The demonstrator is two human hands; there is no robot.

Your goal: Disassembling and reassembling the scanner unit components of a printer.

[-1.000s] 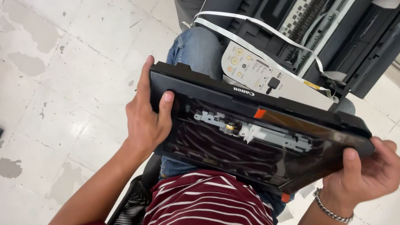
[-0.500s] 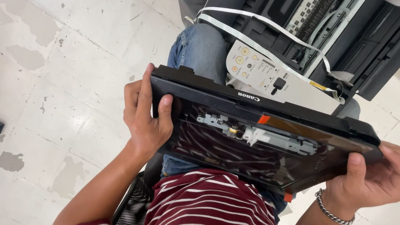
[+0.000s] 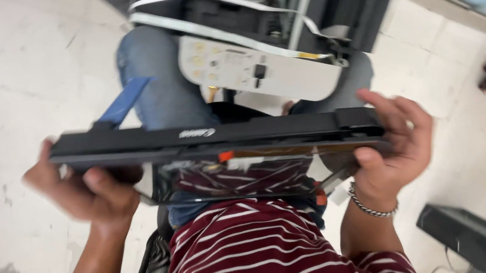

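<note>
scanner lid (image 3: pixel 219 137) between hands | printer body (image 3: pixel 278 8) behind | control panel (image 3: pixel 260 72) between them

Shirt: maroon short-sleeved shirt with thin white stripes (image 3: pixel 265 247)
Trousers: faded blue denim jeans (image 3: pixel 162 97)
Wrist: silver chain-link bracelet (image 3: pixel 371 207) on the right wrist

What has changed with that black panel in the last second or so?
The black scanner panel has been swung from a slant to lie level across the lap, its edge toward the camera. The left hand and right hand still grip its two ends. The opened printer and its white control board stay beyond the knees.
</note>
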